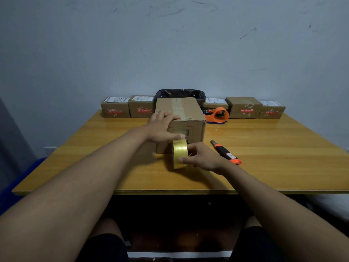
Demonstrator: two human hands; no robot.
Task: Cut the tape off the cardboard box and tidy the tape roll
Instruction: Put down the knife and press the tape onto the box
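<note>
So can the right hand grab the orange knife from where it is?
Probably yes. The knife lies bare on the table just beside the right hand, nothing between them, but that hand holds the tape roll and must let go first.

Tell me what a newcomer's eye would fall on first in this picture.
First, the yellow tape roll at the table's centre, held upright on edge by the right hand. Behind it, the left hand steadies the taped cardboard box. The orange utility knife lies just right of them.
</note>
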